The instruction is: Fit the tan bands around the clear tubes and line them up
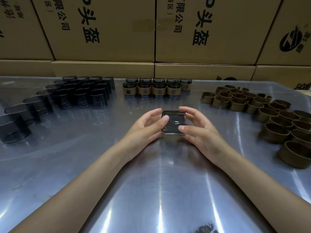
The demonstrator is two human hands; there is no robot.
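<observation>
1. Centrally in the head view, a short smoky-clear glass tube (173,122) sits between both hands just above the shiny reflective metal tabletop (151,190); whether its lower edge touches the surface cannot be told.
2. That tube is a squat cylinder with a dark tint, thin walls and a bright streak of reflected light across its side. No tan band is around it.
3. On its left side the left hand (144,126) grips it, thumb tip pressed on the near upper wall and the other fingers curled round the far side.
4. Opposite, the right hand (200,126) grips it too, thumb tip pressed on the near lower wall, fingers arched over the far rim.
5. Far left lies a cluster of bare dark glass tubes (80,93), standing upright in rows that run toward the near left edge.
6. At the back centre stands a tidy double row of finished tubes wearing tan bands (156,89), each band wrapped round the middle with a round dark emblem facing the camera.
7. To the right a loose heap of empty tan band rings (262,113) stands on edge, touching one another, spreading toward the near right edge.
8. Behind the table rise stacked brown cardboard cartons (104,31) printed with black characters.
</observation>
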